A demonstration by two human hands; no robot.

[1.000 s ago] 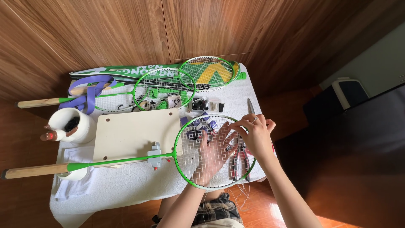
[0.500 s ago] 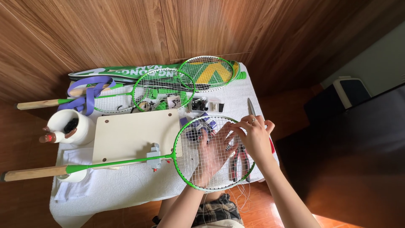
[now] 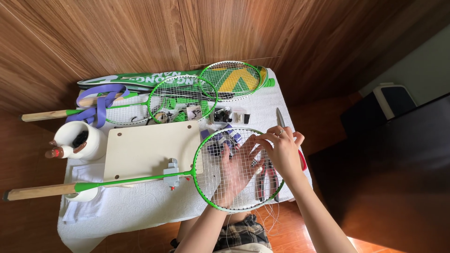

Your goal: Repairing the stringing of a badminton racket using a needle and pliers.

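From the head camera, the left hand [image 3: 236,171] is lying spread wide and flat beneath the strings of the green racket [image 3: 205,143], fingers splayed and showing through the mesh. The right hand [image 3: 281,152] is resting on top of the strings just beside it, fingertips [image 3: 260,139] pinching narrow at a string near the rim's far side. The racket's shaft is running away from the left hand to a small grey clamp [image 3: 171,172] on a pale board [image 3: 145,149]. Red-handled pliers [image 3: 267,180] are lying under the right hand. Two more green rackets [image 3: 183,98] are sitting beyond both hands.
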